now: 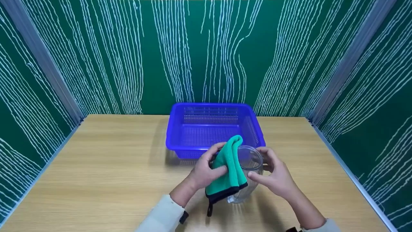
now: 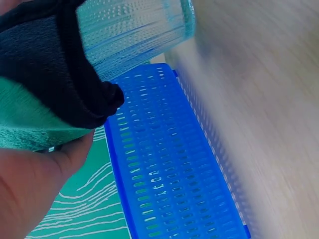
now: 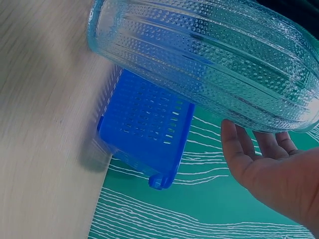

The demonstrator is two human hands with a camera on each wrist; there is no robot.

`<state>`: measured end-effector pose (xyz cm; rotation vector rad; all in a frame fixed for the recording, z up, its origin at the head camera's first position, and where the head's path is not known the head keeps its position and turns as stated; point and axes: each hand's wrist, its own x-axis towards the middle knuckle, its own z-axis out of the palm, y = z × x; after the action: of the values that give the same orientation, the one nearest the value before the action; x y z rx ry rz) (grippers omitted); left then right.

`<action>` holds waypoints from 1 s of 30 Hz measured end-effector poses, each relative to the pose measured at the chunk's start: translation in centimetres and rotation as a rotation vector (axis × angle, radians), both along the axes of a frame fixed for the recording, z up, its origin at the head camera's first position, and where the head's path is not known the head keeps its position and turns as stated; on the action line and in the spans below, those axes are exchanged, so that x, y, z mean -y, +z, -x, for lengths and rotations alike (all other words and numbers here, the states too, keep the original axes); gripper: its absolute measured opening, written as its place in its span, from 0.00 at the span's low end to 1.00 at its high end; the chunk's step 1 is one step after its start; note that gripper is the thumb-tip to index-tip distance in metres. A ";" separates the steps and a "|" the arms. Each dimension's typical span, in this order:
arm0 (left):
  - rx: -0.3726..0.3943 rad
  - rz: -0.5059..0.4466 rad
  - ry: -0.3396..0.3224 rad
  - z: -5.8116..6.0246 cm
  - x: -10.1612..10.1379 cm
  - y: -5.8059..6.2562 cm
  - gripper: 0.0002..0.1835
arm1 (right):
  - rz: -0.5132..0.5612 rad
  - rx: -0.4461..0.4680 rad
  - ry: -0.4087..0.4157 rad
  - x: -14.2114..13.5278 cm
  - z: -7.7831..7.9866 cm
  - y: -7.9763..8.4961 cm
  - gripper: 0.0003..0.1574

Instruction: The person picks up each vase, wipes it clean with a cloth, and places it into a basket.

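A folded green cloth (image 1: 227, 170) with black edging and a small black loop is gripped in my left hand (image 1: 202, 172), thumb on its near side. My right hand (image 1: 280, 177) holds a tall clear glass vase (image 3: 199, 64) near its round rim, thumb in front and fingers on the far side. Ribs and small bumps cover the vase's wall, as the right wrist view shows. The cloth lies against the vase's left side and hides part of it in the head view. Its mouth is tipped up toward the head camera.
Behind the hands, a blue plastic basket (image 1: 172, 129) with slotted walls stands on the wood-grain table (image 1: 122, 161). Green panels (image 1: 257, 58) with white wavy lines enclose the back and sides, with grey metal posts (image 1: 48, 61) at the corners.
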<state>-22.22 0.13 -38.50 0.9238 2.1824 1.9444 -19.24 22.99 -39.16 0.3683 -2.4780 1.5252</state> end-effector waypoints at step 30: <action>-0.043 0.121 0.010 1.4 -0.9 -2.2 0.46 | 0.048 0.003 0.002 -0.1 0.1 -0.5 0.34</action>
<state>-23.62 1.00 -40.72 0.9459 2.3023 1.7898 -19.29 23.13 -39.68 0.3604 -2.4392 1.5834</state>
